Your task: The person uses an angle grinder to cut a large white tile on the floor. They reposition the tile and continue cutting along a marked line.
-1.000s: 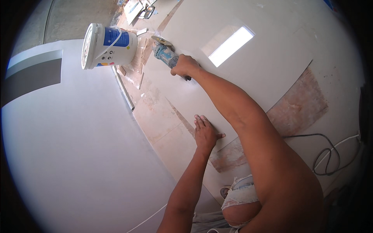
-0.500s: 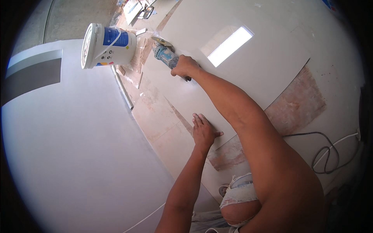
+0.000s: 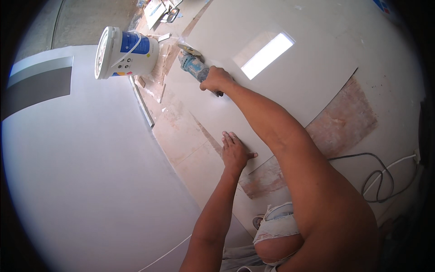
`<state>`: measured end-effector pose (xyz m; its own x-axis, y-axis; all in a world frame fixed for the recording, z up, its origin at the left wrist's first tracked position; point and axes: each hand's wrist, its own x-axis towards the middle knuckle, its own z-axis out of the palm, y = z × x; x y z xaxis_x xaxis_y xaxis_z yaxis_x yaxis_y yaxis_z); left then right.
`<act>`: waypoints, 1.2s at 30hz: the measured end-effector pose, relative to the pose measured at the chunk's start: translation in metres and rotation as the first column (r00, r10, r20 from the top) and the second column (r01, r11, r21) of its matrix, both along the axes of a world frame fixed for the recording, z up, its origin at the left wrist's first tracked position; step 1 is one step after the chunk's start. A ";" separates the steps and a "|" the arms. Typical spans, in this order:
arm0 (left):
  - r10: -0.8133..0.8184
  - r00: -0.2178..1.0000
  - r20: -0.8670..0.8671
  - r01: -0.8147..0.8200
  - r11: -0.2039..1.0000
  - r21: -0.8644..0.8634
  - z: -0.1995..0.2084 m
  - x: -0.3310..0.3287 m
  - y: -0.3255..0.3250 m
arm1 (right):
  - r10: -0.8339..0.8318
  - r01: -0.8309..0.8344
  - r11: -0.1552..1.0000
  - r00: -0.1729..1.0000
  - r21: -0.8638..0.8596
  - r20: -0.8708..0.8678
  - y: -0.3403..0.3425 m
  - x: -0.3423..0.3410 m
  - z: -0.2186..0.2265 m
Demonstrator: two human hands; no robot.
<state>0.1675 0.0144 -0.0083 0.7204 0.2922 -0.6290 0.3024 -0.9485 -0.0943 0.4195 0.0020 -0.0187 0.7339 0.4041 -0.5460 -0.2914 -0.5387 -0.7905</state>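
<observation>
Blue-bodied angle grinder [image 3: 194, 66] w/ thin round disc [image 3: 189, 49] sits by L edge of big glossy off-white tile [image 3: 294, 90]. R hand [image 3: 217, 80] clamped round its body. L hand [image 3: 234, 153] open, palm down, thumb out, nr tile's near corner. White plastic bucket [image 3: 147, 61] beyond tile's L edge.

The right hand [image 3: 218, 79] partly hides the angle grinder [image 3: 194, 66].

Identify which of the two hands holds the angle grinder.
The right hand, higher in the picture, is wrapped around the blue angle grinder; the left hand rests palm-down on the pale slab.
</observation>
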 end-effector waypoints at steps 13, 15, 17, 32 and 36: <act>-0.001 1.000 0.027 0.001 1.000 -0.003 -0.004 -0.003 0.002 | 0.000 0.000 1.000 1.000 0.003 -0.005 -0.007 -0.007 0.003; 0.006 0.999 0.033 -0.005 1.000 -0.014 -0.003 -0.003 0.001 | -0.008 0.008 1.000 1.000 0.007 0.002 -0.008 -0.008 0.000; 0.015 1.000 0.025 -0.015 1.000 -0.015 -0.002 -0.003 0.000 | 0.000 0.000 1.000 1.000 0.013 -0.001 -0.009 -0.009 -0.001; 0.070 0.997 -0.046 -0.070 0.998 -0.001 0.005 0.003 -0.001 | 0.016 -0.015 1.000 0.999 -0.027 0.044 -0.008 -0.014 0.008; 0.080 0.996 -0.041 -0.080 0.997 -0.016 0.010 0.005 -0.003 | -0.015 0.011 0.999 0.996 0.046 0.086 -0.008 -0.014 -0.002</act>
<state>0.1721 0.0118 0.0015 0.6694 0.3363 -0.6624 0.3736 -0.9231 -0.0911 0.4058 -0.0058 -0.0203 0.7832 0.4168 -0.4613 -0.2277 -0.4980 -0.8367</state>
